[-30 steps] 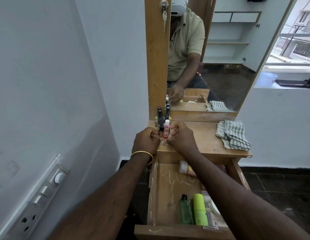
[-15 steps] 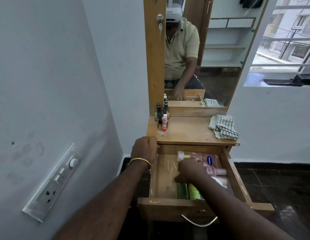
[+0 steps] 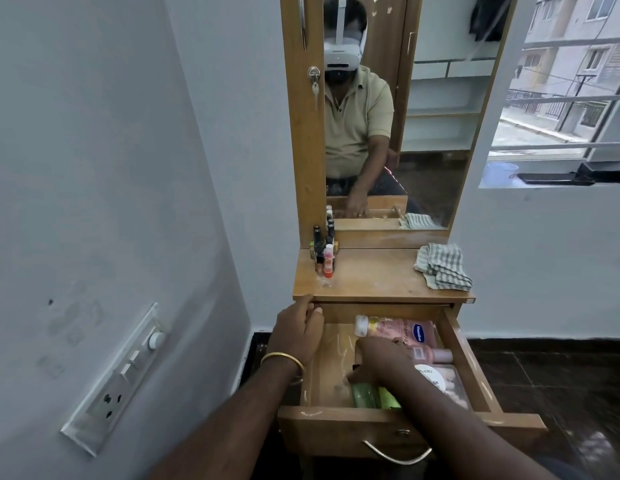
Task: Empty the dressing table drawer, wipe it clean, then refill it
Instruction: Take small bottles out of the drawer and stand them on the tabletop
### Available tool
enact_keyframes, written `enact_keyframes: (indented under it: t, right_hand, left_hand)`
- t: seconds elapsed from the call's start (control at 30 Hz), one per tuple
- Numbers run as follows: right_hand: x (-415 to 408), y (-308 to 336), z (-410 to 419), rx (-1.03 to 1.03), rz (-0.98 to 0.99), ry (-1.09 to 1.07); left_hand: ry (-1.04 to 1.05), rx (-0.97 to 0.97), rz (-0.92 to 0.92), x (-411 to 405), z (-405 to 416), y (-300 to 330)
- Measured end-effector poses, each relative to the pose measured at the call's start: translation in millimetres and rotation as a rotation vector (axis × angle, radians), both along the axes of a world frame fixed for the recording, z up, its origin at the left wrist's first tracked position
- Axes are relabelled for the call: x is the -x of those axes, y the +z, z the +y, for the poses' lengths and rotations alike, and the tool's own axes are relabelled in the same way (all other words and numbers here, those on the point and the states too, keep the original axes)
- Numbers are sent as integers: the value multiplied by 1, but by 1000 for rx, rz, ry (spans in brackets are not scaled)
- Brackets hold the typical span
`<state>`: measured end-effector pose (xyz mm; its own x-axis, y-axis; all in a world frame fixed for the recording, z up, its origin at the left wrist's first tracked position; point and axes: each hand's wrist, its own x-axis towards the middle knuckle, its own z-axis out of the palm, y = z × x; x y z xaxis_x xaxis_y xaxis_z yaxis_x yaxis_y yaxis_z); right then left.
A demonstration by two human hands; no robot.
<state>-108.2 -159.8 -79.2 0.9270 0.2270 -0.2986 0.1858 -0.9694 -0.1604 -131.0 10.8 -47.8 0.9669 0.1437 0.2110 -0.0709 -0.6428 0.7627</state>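
Note:
The wooden drawer (image 3: 350, 433) of the dressing table stands pulled out. Inside lie a pink lotion bottle (image 3: 395, 329), a smaller pink bottle (image 3: 431, 355), a white-lidded jar (image 3: 431, 377) and two green bottles (image 3: 364, 396). My right hand (image 3: 379, 362) reaches into the drawer and rests on the tops of the green bottles, fingers curled around them. My left hand (image 3: 298, 332), with a gold bangle at the wrist, grips the table's front left edge above the drawer. Small nail polish bottles (image 3: 324, 252) stand on the tabletop (image 3: 370, 275) at back left.
A checked cloth (image 3: 441, 266) lies folded at the tabletop's right. A mirror (image 3: 405, 116) rises behind the table. The white wall at left carries a switch panel (image 3: 118, 379). A window ledge (image 3: 543, 181) is at right; dark tiled floor lies below.
Both hands left the small bottles on the tabletop. My right hand dropped into the drawer onto the green bottles; my left hand moved down to the table's front edge.

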Motion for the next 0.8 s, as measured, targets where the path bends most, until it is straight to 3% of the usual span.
enact_keyframes:
  t: [0.23,0.47,0.57,0.8]
  right_hand:
    - [0,1,-2,-170,105,-48]
    - [-1,10,-10,-212,201,89]
    - [-4,25,-12,-279,135,79]
    - [-32,92,0,-647,-200,2]
  left_hand:
    - [-60,-47,87,-3,-1,-5]
    - [-202,-15,155,-5,-8,-5]
    - [-193,81,183,-7,-3,-4]
    - [-232,197,130,-19,14,16]
